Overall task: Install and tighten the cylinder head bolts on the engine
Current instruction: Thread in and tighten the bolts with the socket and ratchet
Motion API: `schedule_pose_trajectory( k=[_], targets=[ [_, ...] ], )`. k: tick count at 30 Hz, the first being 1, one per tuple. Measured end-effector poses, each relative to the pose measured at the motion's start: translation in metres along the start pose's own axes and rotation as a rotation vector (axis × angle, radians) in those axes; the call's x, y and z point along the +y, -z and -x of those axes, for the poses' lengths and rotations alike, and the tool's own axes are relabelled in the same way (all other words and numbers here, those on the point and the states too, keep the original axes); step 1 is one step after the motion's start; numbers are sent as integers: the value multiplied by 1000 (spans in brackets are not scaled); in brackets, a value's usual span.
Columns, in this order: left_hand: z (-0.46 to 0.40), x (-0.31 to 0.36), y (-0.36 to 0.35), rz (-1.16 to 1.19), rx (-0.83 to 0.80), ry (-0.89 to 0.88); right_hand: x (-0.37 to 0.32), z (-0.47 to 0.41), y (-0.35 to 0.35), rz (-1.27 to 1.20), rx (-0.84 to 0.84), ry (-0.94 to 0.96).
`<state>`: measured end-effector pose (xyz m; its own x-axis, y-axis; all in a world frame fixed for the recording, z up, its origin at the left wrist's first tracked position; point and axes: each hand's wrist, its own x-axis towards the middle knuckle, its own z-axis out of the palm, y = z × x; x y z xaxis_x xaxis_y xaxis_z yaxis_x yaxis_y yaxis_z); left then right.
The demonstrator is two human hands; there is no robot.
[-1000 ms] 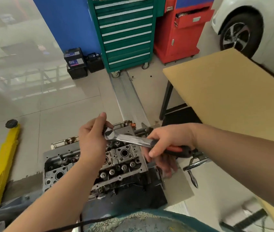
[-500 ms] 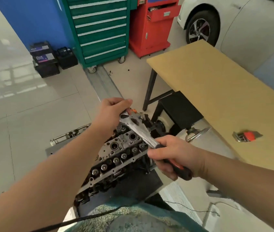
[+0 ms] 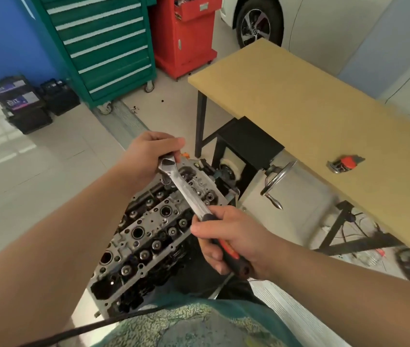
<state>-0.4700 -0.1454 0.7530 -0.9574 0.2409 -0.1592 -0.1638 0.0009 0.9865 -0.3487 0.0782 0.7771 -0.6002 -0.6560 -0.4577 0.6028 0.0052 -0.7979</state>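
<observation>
A grey cylinder head (image 3: 148,236) with round bores and valve springs sits on a black engine stand below me. Over its far end I hold an adjustable wrench (image 3: 186,191), a shiny steel shaft with a black and red grip. My right hand (image 3: 229,241) is wrapped around the grip. My left hand (image 3: 151,154) pinches the wrench's head, which sits down on the far corner of the cylinder head. The bolt under the jaw is hidden by the wrench and my fingers.
A tan-topped table (image 3: 324,121) stands to the right with a small red and grey tool (image 3: 345,163) on it. The stand's crank handle (image 3: 278,181) juts out beside the head. A green drawer cabinet (image 3: 103,46), a red cabinet (image 3: 184,33), car batteries (image 3: 23,103) and a white car (image 3: 299,21) stand behind.
The wrench handle has swung from pointing right to pointing down toward me, my right hand moving with it. My left hand stays on the wrench's head. My view has shifted left around the engine.
</observation>
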Motion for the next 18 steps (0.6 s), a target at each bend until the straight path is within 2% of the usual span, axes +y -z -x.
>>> schedule_pose_trajectory(
  k=[6, 12, 18],
  targets=[
    [10, -2, -9, 70, 120, -4, -16, -1, 22, 212, -91, -65],
    [25, -4, -27, 159, 326, -69, -76, -10, 76, 444, -239, -235],
    [29, -3, -39, 192, 491, -30, -139, -56, 124, 680, -472, -416]
  ],
)
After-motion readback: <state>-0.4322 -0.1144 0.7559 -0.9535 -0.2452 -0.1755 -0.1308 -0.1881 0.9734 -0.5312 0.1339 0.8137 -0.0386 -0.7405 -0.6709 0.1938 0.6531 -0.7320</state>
